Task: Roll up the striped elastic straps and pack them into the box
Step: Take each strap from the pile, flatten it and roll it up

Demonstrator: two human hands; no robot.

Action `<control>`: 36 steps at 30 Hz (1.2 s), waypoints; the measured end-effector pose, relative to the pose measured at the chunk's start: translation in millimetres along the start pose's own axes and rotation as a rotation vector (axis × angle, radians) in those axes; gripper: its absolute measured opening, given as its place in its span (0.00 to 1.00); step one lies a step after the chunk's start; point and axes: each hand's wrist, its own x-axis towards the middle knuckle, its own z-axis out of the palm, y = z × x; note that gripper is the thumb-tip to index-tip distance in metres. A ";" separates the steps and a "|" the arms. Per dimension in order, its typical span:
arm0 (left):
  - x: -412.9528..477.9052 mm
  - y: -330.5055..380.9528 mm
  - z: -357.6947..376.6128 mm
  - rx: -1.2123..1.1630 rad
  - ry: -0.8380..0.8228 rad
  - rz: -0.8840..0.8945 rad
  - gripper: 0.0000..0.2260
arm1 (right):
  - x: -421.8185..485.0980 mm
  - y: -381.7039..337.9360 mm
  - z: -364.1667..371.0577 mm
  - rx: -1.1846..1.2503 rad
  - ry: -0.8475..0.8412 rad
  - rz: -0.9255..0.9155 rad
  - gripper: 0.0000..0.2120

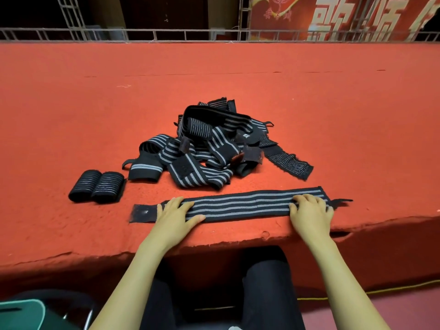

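A single striped elastic strap (238, 206) lay stretched flat along the near edge of the table (71, 115), a long, narrow band of ribbed black weave with pale grey lines running its length. The left hand (175, 214) pressed down on it palm-flat with straight, spread fingers, clasping nothing. The right hand (309, 213) rested palm-down toward the strap's other end, its fingers only slightly bent over the fabric (no pinch or curl around the band could be made out). At the strap's 9 o'clock end a dark, fuzzy fastening patch (144, 213) stuck out past the left hand. At its 3 o'clock end a thin black loop (342, 201) trailed beyond the right hand.

The table was covered in coarse orange-red felt, frayed and torn along the near rim. At 12 o'clock from the flat strap sat a tangled pile of straps (209, 151), limp and overlapping, some with rough dark patches showing. At 10 o'clock from the left hand two rolled straps (96, 186) lay side by side, touching, as short, stubby cylinders. A metal railing (166, 34) ran along the table's far edge.
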 end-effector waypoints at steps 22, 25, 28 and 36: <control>95.1 12.7 -33.8 -0.267 0.312 -0.142 0.29 | 53.8 -199.1 15.9 0.414 -0.341 -0.640 0.21; 108.1 9.8 -33.1 -0.414 0.284 -0.263 0.33 | 58.4 -211.6 29.5 0.352 -0.460 -0.601 0.25; 115.6 3.1 -31.7 -0.407 0.279 -0.282 0.31 | 55.8 -213.7 38.1 0.489 -0.511 -0.477 0.24; 124.4 -8.8 -35.2 -0.520 0.236 -0.218 0.21 | 39.2 -186.8 26.4 0.774 -0.470 -0.378 0.19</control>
